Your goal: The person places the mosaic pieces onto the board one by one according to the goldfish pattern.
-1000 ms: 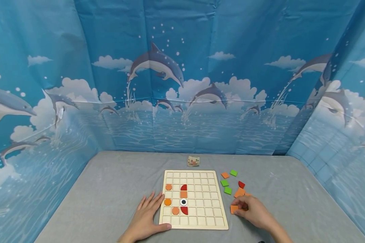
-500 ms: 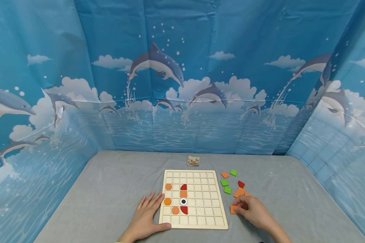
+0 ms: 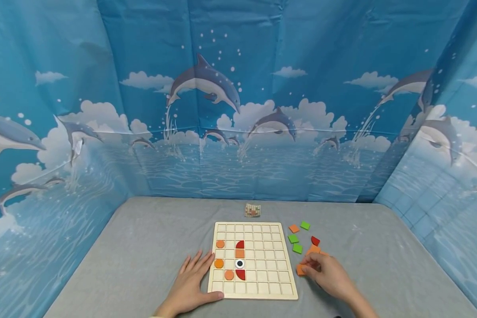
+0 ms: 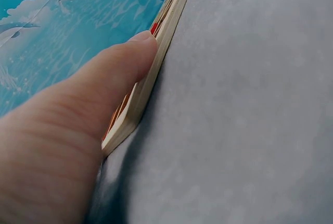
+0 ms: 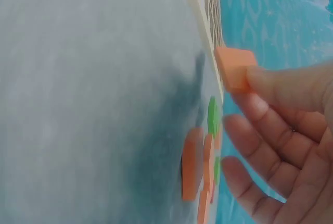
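Note:
My right hand (image 3: 331,277) pinches an orange square tile (image 3: 300,270) between thumb and fingers, just right of the wooden grid board (image 3: 267,255). In the right wrist view this tile (image 5: 234,67) is off the table, and the other fingers are loosely bent below it. My left hand (image 3: 191,281) lies spread at the board's left edge, its thumb (image 4: 117,73) on the near corner. On the board sit orange discs (image 3: 229,274), red quarter-round pieces (image 3: 240,275), an orange square (image 3: 240,253) and a white disc with a black centre (image 3: 240,263).
Right of the board lie several loose pieces: green tiles (image 3: 293,239), orange tiles (image 3: 294,229) and a red quarter-round (image 3: 315,240). A small patterned card (image 3: 252,210) lies behind the board on the grey tabletop (image 3: 163,229). A dolphin-print curtain (image 3: 238,168) surrounds the table.
My right hand has moved slightly left and away from me with the pinched orange tile, towards the board's right edge. The left hand and the pieces on the board stay where they were.

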A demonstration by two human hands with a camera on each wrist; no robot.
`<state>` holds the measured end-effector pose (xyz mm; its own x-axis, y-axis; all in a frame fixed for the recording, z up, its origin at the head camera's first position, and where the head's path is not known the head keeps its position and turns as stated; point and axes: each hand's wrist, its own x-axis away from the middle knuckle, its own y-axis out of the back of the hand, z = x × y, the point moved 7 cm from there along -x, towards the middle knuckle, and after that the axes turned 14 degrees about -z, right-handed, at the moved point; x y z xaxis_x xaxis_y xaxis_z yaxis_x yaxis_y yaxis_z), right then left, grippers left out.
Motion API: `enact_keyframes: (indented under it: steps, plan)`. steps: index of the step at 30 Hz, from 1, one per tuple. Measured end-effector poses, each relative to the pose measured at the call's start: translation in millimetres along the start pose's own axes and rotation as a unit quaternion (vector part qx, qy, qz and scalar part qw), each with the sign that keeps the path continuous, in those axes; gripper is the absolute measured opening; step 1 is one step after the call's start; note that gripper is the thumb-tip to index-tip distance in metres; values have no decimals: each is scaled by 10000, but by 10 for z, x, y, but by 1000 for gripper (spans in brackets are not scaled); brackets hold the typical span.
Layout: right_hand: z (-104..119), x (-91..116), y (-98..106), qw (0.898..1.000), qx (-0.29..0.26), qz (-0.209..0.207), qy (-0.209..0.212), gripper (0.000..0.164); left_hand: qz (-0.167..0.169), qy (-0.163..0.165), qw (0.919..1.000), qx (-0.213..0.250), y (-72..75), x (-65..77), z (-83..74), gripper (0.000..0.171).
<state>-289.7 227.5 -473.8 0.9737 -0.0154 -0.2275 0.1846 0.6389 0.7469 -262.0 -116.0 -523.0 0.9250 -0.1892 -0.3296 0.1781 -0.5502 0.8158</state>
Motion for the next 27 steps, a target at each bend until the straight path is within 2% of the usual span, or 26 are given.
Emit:
enact_keyframes:
  steps: [7,13,19,27]
  plan:
    - [146,-45,-69,9993,-376,-71,11,9,14,13,10000,-24,8,7,1,102]
    - [220,-125,-209,9964,-831,174,2,6,25,16,10000,13,9,7,-7,102]
    - [357,-195,-320,9909,-1237,399,337,9,72,22,10000,20,-1,-3,-17,103]
    - [635,-285,-495,9873,-1282,435,831,5,90,32,10000,6,-8,-5,-7,103]
